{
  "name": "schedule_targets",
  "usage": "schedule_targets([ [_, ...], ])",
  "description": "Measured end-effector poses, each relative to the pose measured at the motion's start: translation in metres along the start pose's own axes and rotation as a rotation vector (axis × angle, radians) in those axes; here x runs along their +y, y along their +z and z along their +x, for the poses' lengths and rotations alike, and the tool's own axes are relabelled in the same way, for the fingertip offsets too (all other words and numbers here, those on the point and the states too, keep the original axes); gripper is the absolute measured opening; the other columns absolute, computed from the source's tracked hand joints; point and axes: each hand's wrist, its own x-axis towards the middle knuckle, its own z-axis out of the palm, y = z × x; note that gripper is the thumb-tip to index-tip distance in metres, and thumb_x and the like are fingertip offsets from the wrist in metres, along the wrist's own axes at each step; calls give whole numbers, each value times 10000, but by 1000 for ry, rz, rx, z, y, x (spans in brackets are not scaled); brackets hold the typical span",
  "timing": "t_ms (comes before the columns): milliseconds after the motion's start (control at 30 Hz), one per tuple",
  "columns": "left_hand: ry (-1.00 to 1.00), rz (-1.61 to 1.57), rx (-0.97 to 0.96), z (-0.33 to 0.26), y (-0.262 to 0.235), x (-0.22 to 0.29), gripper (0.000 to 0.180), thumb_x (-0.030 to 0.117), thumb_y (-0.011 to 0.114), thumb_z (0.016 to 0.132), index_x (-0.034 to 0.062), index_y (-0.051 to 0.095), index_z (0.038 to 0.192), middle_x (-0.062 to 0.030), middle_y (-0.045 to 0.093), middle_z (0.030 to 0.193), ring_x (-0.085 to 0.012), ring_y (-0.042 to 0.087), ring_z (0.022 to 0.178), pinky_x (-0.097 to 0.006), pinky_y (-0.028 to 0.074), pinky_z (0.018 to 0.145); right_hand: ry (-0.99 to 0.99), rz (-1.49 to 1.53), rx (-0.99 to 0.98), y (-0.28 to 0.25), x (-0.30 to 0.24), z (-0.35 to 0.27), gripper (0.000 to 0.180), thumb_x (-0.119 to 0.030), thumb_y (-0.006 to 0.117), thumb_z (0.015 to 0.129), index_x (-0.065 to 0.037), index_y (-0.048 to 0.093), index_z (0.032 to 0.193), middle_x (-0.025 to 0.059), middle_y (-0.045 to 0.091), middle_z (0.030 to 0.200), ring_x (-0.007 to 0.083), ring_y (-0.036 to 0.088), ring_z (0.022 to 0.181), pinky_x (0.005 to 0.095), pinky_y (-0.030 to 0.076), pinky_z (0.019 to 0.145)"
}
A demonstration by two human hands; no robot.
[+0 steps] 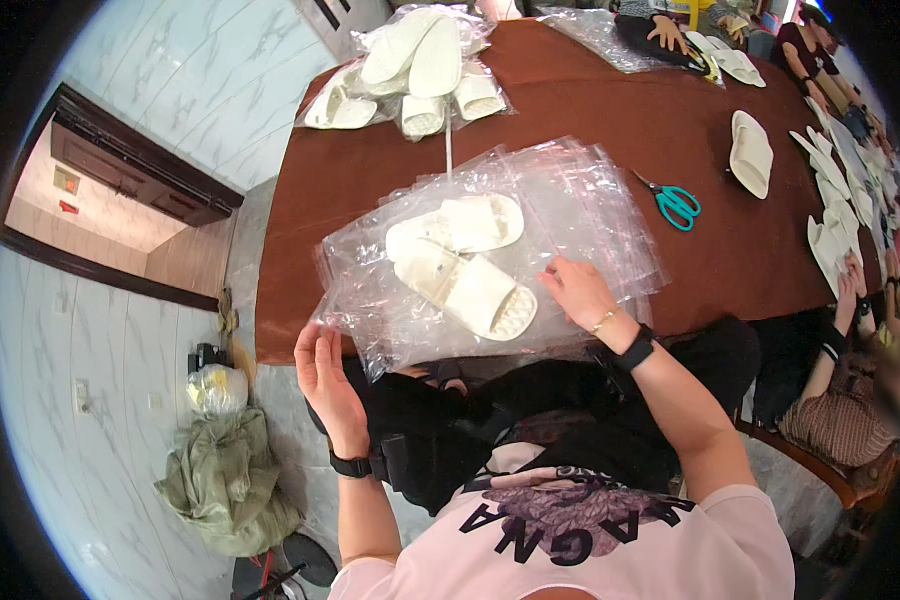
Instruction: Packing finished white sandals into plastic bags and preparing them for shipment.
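Observation:
A pair of off-white slippers [490, 299] lies on a spread stack of clear plastic bags [590, 215], one slipper partly over the other. My right hand [580, 295] rests over the bags just right of the slippers, its fingers loosely bent and slightly apart, gripping nothing I can see. At the lower left corner of the stack, my left hand [332, 385] is raised with its fingers stretched out. Its fingertips are close to the bag edge; whether they touch the plastic I cannot tell.
The brown-covered table [360, 160] bears a heap of bagged white slippers [425, 75] at the back. Teal-handled scissors [676, 205] and a single white slipper [750, 155] lie to the right. Several people work along the right and far sides. A green sack [230, 480] stands on the floor.

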Motion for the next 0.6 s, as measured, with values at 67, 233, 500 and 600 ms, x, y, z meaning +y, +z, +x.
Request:
schedule_targets([
  [67,46,95,22,-5,-24,-2,184,73,538,994,-9,549,1158,-83,566,1165,-172,562,1105,-331,447,1022,75,-158,7,19,-4,7,255,-278,589,918,-29,641,898,195,680,840,388,654,809,458,510,728],
  [233,119,251,120,-11,-43,-3,151,39,538,985,10,533,1133,-55,575,1029,-164,580,1020,-311,437,1005,-23,-169,134,29,10,17,184,-239,593,891,-57,617,895,181,673,815,369,657,802,455,502,676],
  [500,54,1002,-231,-18,-48,21,140,-7,602,890,14,676,1007,-75,646,1076,-169,609,876,-286,488,795,-110,-267,190,-20,24,10,229,-122,617,842,-86,566,1063,142,639,981,338,609,943,436,498,763],
  [600,484,1256,-252,4,-32,22,167,16,587,899,-2,673,1041,-103,671,1020,-239,638,916,-307,496,814,-303,-395,277,-10,40,6,428,-105,608,855,-119,529,1276,126,562,1240,317,510,1182,428,454,942],
])
